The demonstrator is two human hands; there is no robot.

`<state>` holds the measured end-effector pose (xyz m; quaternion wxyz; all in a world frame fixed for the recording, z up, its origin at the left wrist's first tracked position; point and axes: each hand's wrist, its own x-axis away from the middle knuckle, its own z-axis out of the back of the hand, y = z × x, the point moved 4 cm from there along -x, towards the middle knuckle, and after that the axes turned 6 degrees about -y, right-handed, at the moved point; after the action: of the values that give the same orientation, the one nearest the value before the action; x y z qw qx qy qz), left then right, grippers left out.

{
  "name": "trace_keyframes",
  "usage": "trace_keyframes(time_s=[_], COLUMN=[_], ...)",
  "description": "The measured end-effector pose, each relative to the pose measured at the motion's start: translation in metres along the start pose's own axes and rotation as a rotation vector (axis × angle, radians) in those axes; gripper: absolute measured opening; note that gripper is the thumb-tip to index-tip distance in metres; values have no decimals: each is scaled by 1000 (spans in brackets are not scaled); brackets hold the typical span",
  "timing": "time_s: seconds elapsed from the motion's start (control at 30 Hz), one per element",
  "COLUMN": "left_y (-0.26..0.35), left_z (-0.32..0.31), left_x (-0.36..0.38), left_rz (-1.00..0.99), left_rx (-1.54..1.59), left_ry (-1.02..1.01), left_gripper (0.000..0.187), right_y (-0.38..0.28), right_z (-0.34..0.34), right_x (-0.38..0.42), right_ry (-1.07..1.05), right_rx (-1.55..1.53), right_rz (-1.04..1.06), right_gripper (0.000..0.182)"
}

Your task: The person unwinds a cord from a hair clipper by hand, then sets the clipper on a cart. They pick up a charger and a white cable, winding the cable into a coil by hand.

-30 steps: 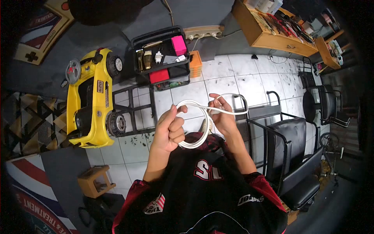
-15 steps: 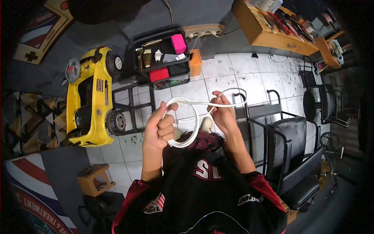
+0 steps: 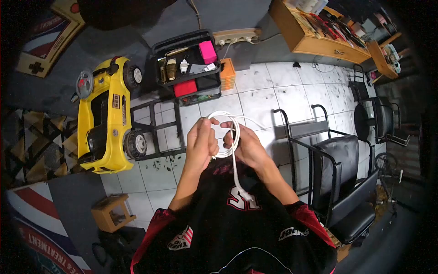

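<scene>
A white cable (image 3: 235, 166) is bundled in a loop in front of my chest. My left hand (image 3: 199, 140) is closed around the left side of the coil, fingers curled in. On the opposite side, my right hand (image 3: 248, 145) has its fingers bent round the coil's right side, partly hidden by the strands. One length hangs down over the loop and ends in a white plug (image 3: 245, 195) against the black shirt. Another strand sticks out to the right above my right hand.
At left stands a yellow toy car (image 3: 104, 137) beside a dark metal frame (image 3: 157, 123). Ahead is a black trolley (image 3: 187, 93) holding clippers, a charger and a pink box. Black armchairs (image 3: 337, 160) stand to the right. A wooden drawer unit (image 3: 315, 45) is at upper right.
My right hand has come left and down onto the coil, next to my left hand. The stretched-out loop is gone, and the plug end now dangles in front of the shirt.
</scene>
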<state>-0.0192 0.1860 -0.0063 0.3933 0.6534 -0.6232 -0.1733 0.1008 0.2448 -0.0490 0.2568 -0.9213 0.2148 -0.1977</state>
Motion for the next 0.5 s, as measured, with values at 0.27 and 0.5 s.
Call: trace_keyframes(time_s=[0.27, 0.5], left_y=[1, 64], left_z=[12, 35], left_x=[-3, 1], left_rz=[-370, -699], left_rx=[-203, -68], left_ry=[190, 258], left_gripper=[29, 28], right_y=[-11, 3], right_z=[-33, 16], right_x=[17, 27], right_ry=[-36, -190], right_rx=[519, 1894], right_rz=[-103, 102], right_gripper=[34, 66])
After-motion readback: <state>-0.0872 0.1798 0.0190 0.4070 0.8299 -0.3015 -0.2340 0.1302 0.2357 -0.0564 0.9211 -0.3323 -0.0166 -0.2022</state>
